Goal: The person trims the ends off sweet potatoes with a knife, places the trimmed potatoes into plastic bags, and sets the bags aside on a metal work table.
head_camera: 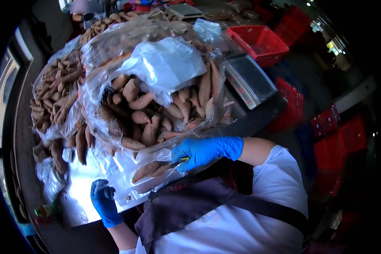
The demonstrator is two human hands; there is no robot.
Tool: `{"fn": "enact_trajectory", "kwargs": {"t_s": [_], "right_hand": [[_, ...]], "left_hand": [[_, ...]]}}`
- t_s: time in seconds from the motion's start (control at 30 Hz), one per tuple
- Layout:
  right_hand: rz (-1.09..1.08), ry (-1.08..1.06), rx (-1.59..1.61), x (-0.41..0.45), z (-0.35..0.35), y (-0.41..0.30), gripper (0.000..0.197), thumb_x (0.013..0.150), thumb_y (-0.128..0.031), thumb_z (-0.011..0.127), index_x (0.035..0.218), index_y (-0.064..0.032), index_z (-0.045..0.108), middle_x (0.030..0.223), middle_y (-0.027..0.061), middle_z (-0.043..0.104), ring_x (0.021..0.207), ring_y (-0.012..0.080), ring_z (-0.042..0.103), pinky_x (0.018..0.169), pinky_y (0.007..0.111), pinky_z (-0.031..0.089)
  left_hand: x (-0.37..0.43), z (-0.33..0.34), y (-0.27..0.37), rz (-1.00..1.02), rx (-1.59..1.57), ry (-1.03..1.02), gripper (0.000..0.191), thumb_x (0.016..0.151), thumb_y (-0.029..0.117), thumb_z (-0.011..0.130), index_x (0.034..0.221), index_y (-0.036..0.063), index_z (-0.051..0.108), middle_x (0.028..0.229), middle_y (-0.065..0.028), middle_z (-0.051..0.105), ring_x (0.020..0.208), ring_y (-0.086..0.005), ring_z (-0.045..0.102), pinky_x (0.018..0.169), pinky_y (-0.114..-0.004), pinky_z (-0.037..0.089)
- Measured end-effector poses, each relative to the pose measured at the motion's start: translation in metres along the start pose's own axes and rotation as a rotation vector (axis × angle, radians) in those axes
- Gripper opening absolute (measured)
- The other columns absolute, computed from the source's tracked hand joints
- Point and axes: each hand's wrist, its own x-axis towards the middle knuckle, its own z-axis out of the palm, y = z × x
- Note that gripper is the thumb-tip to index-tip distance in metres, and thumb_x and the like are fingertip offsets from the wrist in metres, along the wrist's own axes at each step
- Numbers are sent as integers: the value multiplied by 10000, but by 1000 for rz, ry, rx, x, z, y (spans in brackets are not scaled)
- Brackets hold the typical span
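My right hand [195, 154], in a blue glove, is closed on the gathered edge of a clear plastic bag and on a small tool with a yellow-green handle, its kind unclear. Inside that bag, just left of the hand, lie sweet potatoes [146, 171]. My left hand [103, 197], also blue-gloved, is raised with curled fingers by the table's front edge; whether it pinches the bag's thin film cannot be told. Beyond both hands a large open plastic sack [95, 125] holds many sweet potatoes [150, 130], with a folded white plastic bag [168, 63] on top.
A metal table [81, 203] carries everything. More sweet potatoes [57, 92] are heaped at the left. To the right are a scale [252, 81] and a red crate [260, 41]; further red crates [339, 152] stand beyond the table. A person [85, 9] is at the far end.
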Motion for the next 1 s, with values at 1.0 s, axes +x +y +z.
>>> {"fn": "enact_trajectory", "kwargs": {"t_s": [1.0], "right_hand": [[422,1339,-942,-50,-350,405,186,767,-187,506,773,-22,592,770,189,581,712,376,559,640,448,435]], "left_hand": [[-52,77,-35,-131,387,-3,300,845,199,550,1047,-22,582,842,-86,630,797,-156,591,774,-278,450]]}}
